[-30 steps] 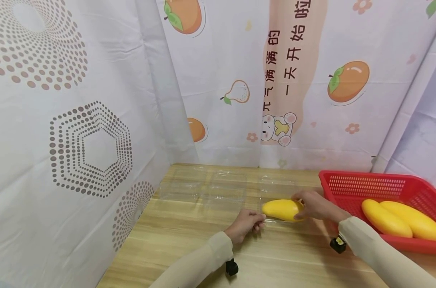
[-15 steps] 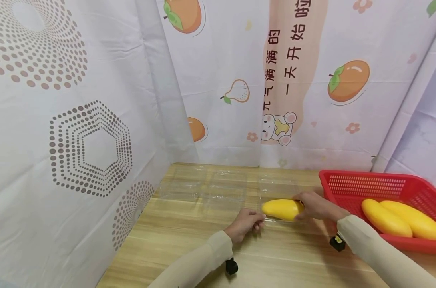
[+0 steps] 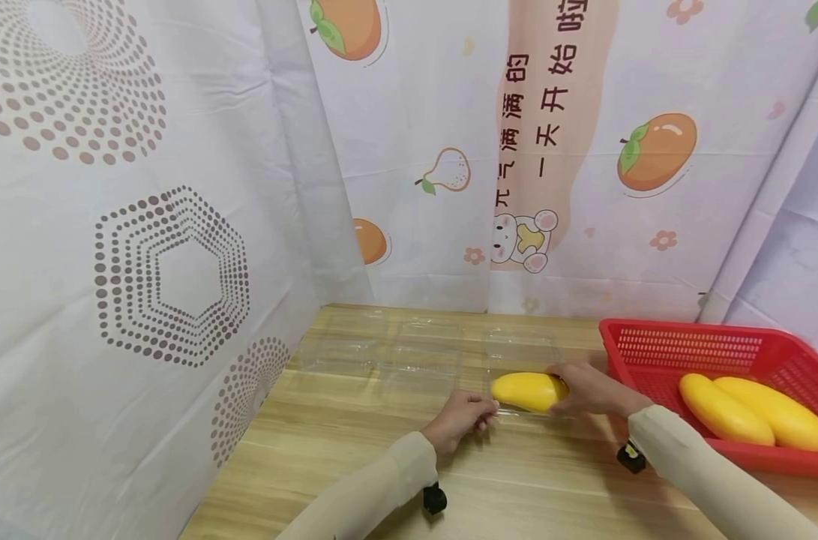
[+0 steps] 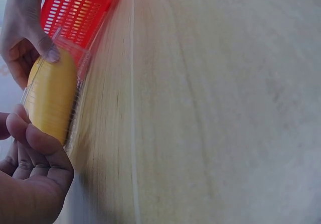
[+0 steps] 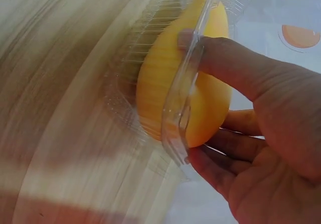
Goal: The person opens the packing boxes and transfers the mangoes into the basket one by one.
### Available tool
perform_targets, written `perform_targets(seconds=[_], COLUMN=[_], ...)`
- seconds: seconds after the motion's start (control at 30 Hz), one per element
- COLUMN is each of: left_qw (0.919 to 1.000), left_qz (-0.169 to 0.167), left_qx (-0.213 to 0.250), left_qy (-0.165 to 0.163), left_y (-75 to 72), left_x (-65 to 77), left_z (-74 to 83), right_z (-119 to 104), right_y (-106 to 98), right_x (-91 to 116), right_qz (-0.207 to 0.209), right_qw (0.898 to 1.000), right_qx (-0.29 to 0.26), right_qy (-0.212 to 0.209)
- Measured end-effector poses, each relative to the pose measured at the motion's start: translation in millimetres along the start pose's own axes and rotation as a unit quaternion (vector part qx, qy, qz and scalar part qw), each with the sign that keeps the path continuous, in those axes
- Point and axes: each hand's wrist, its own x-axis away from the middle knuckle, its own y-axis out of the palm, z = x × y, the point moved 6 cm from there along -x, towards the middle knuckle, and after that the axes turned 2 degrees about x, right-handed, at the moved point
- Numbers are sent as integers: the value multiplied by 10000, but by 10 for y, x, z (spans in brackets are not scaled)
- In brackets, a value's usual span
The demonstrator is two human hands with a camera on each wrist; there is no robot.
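A yellow mango (image 3: 526,391) lies on its side in the front half of a clear plastic clamshell box (image 3: 522,346), whose lid stands folded back away from me. My right hand (image 3: 589,388) grips the mango's right end. In the right wrist view, the thumb reaches over the box rim (image 5: 173,118) onto the yellow skin, with the other fingers around the mango's end. My left hand (image 3: 461,420) pinches the box's front left corner between thumb and curled fingers. The left wrist view shows those fingers (image 4: 42,143) right at the rim beside the mango (image 4: 52,96).
Two more open clear boxes stand to the left, a middle one (image 3: 422,360) and a far left one (image 3: 341,356). At the right sits a red perforated basket (image 3: 685,345) with two mangoes (image 3: 726,409) inside. Printed curtains (image 3: 409,247) hang behind and at the sides of the wooden table (image 3: 516,480).
My right hand has shifted very slightly left over the mango's end. The left hand, the box and the mango stay in place.
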Motion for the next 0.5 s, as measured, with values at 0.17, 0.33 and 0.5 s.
perform_targets(seconds=[0.17, 0.33, 0.5], left_qw=[10000, 9999, 10000], left_qz=[38, 67, 55], left_qx=[-14, -66, -48], left_qy=[7, 37, 57], left_y=[2, 3, 6], left_x=[-5, 2, 3], left_z=[0, 2, 5], right_z=[14, 1, -37], right_y=[-3, -43, -104], right_x=[15, 51, 64], right_qz=[211, 478, 633], right_qw=[9995, 9975, 9961], right_qx=[179, 414, 525], right_qy=[-171, -302, -331])
